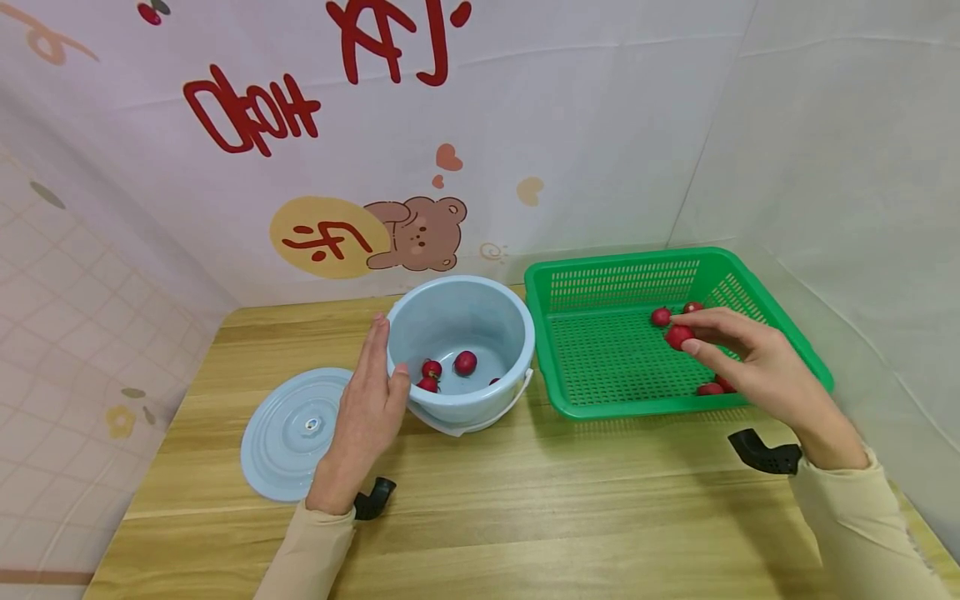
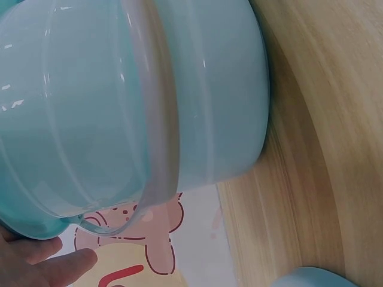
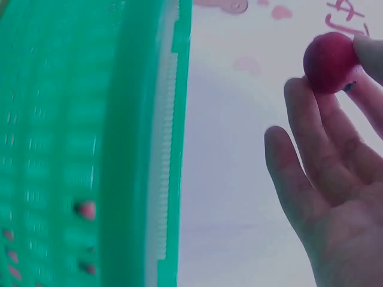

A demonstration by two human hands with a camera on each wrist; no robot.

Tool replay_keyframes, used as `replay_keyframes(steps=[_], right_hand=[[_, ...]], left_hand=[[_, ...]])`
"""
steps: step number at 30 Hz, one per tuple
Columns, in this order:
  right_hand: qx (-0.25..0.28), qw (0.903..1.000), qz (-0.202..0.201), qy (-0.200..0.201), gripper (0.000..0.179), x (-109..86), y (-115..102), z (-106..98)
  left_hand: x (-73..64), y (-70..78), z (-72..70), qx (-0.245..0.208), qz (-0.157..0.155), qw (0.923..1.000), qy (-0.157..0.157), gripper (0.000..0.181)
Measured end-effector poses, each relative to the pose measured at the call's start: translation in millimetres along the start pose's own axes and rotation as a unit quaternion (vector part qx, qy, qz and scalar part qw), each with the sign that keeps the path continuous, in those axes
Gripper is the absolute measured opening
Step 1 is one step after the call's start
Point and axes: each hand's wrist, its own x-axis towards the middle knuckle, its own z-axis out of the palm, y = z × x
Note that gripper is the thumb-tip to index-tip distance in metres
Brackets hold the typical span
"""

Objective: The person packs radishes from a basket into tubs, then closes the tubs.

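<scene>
My right hand (image 1: 772, 367) pinches a small red radish (image 1: 678, 337) between thumb and fingertips, above the green basket (image 1: 637, 411). The right wrist view shows this radish close up, with a dark stub on it. My left hand (image 1: 366, 412) rests against the left side of a light blue bucket (image 1: 468, 407), fingers straight and thumb at the rim. Several radishes (image 1: 465, 363) lie on the bucket's floor, one mostly hidden by the front rim. More radishes (image 1: 661, 317) sit toward the right of the basket, partly covered by my right hand.
A round blue lid (image 1: 273, 437) lies on the wooden table (image 1: 540, 517), left of the bucket and partly behind my left hand. The bucket's white handle (image 1: 517, 400) hangs down in front. A printed wall covering (image 1: 600, 150) stands right behind the bucket and basket.
</scene>
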Motion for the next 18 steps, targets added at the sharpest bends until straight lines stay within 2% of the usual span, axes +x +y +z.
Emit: replay_keyframes(steps=[3, 6, 10, 18], right_hand=[[0.008, 0.9997, -0.022, 0.006, 0.036, 0.5, -7, 10], [-0.001, 0.9967, -0.078, 0.019, 0.038, 3.8, -13, 20], [0.001, 0.9878, -0.154, 0.024, 0.043, 7.9, -19, 33], [0.057, 0.9746, -0.216, 0.009, 0.048, 10.4, -39, 54]], left_hand=[[0.0, 0.2, 0.0, 0.001, 0.001, 1.0000, 0.000, 0.066], [-0.1, 0.6, 0.2, 0.001, 0.002, 1.0000, 0.002, 0.066], [-0.1, 0.9, 0.1, 0.003, 0.005, 1.0000, 0.004, 0.066], [-0.3, 1.2, 0.3, 0.001, 0.002, 1.0000, 0.002, 0.066]])
